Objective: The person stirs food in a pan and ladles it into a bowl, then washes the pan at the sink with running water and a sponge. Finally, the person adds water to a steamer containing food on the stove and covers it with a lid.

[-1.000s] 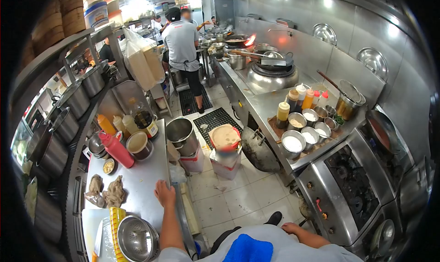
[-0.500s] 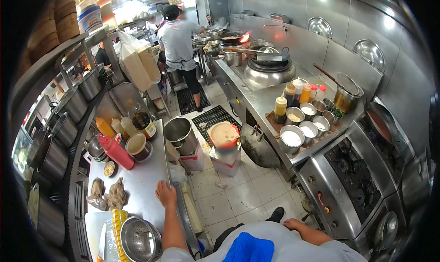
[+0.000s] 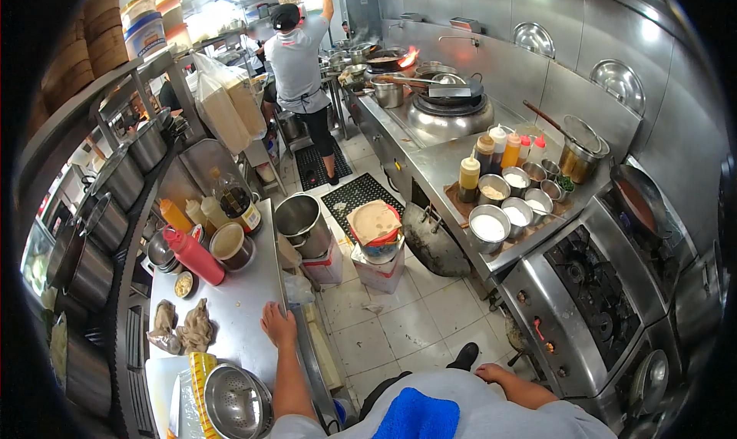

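Note:
My left hand [image 3: 278,324] rests on the right edge of the steel table [image 3: 246,301], fingers apart and nothing in it. To its left lie crumpled brown cloths [image 3: 196,328]. A steel colander [image 3: 232,403] stands below the hand, beside a yellow-patterned roll [image 3: 201,385] and a knife [image 3: 175,408] on a white board. My right hand [image 3: 489,372] hangs low beside my body, near the stove [image 3: 530,316]; its fingers are small and partly hidden, and what it holds, if anything, does not show.
On the left table stand a red squeeze bottle [image 3: 193,256] and a lidded tub [image 3: 232,245]. A tall pot [image 3: 303,225] and a bucket [image 3: 376,228] sit on boxes in the aisle. Bowls [image 3: 489,228] line the right counter. A co-worker [image 3: 298,70] stands near flaming woks [image 3: 384,59].
The co-worker has raised one arm high overhead. The view has shifted slightly. My two hands stay in about the same places.

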A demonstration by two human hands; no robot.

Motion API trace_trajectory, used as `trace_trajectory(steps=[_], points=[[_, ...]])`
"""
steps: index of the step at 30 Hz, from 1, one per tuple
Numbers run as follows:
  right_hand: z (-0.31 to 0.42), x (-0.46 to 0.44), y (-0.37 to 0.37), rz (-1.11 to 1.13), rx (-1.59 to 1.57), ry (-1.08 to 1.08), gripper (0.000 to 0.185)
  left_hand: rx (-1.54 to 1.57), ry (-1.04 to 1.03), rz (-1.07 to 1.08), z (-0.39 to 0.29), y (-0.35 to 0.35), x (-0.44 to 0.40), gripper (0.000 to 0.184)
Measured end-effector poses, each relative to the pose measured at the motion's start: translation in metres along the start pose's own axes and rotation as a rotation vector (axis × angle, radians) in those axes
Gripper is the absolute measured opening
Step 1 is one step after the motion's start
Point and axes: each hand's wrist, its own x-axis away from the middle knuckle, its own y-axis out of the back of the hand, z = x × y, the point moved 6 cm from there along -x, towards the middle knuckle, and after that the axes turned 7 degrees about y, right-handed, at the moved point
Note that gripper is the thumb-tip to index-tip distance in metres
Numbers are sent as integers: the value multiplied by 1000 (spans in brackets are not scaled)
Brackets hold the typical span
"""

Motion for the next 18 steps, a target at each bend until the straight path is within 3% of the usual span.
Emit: trace_trajectory(steps=[11, 15, 17, 18], points=[[0, -4, 1, -14, -39, -25, 28, 6, -20, -29, 1, 1, 0, 43], [-19, -34, -15, 131, 155, 70, 37, -39, -140, -91, 11, -20, -9, 43], [-12, -36, -12, 125, 226, 89, 41, 67, -89, -70, 38, -54, -29, 46], [3, -30, -5, 61, 334, 194, 44, 103, -185, -112, 45, -66, -40, 50]])
